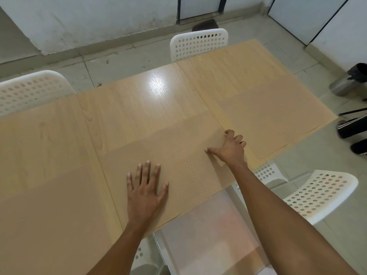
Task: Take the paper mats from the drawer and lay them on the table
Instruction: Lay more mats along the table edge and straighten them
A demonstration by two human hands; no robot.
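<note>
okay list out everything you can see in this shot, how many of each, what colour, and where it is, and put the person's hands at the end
paper mats: at least two, tan, flat along the table's near edge; a second one lies to the right
table: one, light wood, fills the middle
chairs: four, white with round holes, around the table
bin: one, metal with dark lid, floor at right
floor: pale tiles, beyond the table
left hand: flat on the near mat, fingers spread
right hand: on that mat's right edge, fingers bent
</note>
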